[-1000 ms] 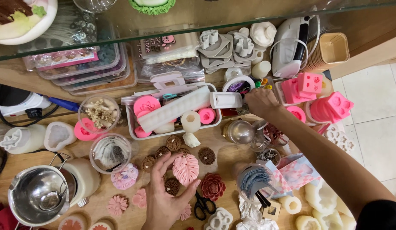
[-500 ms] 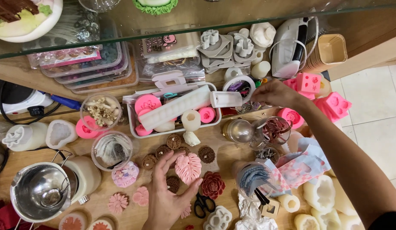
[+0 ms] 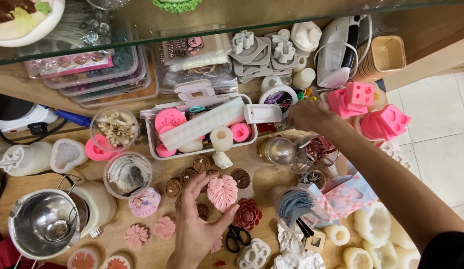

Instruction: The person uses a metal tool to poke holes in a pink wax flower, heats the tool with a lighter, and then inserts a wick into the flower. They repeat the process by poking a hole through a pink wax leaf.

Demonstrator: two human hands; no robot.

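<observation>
My left hand (image 3: 194,226) reaches up from the bottom edge, its fingers and thumb cupped around a pink leaf-shaped cast piece (image 3: 223,192) that lies on the wooden table. Small brown round pieces (image 3: 202,163) and a dark red flower piece (image 3: 248,214) lie around it. My right hand (image 3: 305,115) stretches in from the right to the right end of a clear tray (image 3: 152,134) of pink and white moulds. Its fingertips are bunched beside a small white box (image 3: 262,113) and a round white container (image 3: 278,96). What they pinch is hidden.
A steel pouring pot (image 3: 42,229) stands at the lower left, with clear cups (image 3: 128,173) beside it. Pink silicone moulds (image 3: 364,107) pile up at the right and white moulds (image 3: 376,226) at the lower right. Black scissors (image 3: 237,238) lie near my left wrist. A glass shelf (image 3: 242,20) spans the top.
My right hand shifted slightly right, then back to the white box. My left hand has stayed on the pink leaf piece with its fingers closing a little.
</observation>
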